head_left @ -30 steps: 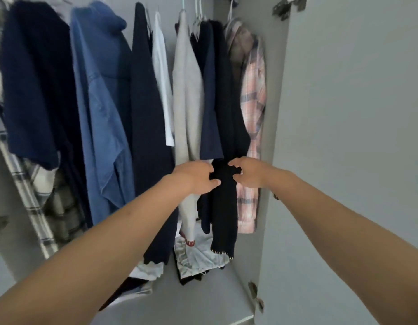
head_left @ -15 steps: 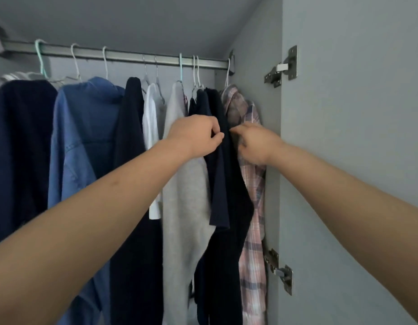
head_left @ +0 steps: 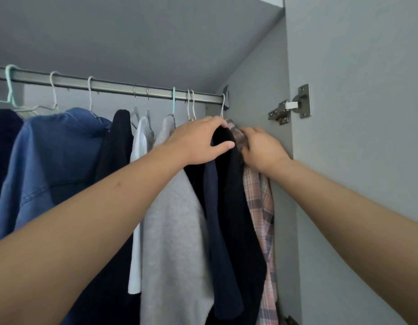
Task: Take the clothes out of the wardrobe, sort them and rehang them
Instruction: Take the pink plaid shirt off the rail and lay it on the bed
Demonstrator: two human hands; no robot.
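left hand: my left hand (head_left: 198, 143) is curled over the shoulder of the black garment (head_left: 236, 207), thumb under the fabric edge, fingers over the top. Gripping it.
right hand: my right hand (head_left: 259, 148) is on the collar of the pink plaid shirt (head_left: 262, 202), fingers bent into the cloth; looks like a pinch, fingertips partly hidden by the fabric.
target: black garment hangs second from the right end of the rail (head_left: 109, 86), between the navy top (head_left: 217, 231) and the plaid shirt, close to the wardrobe side wall (head_left: 255, 95).
key relation: its hanger hook (head_left: 222, 106) sits directly above my left hand, hooked on the rail. Garment's long axis runs straight down from there. Left hand is nearer the hook; right hand is just beside it, on the wall side.
next move (my guess): lift up to clear the rail, then pull toward me.
risk: neighbouring white hooks (head_left: 191, 102) sit close; plaid shirt may drag along.
progress: early, rail full.
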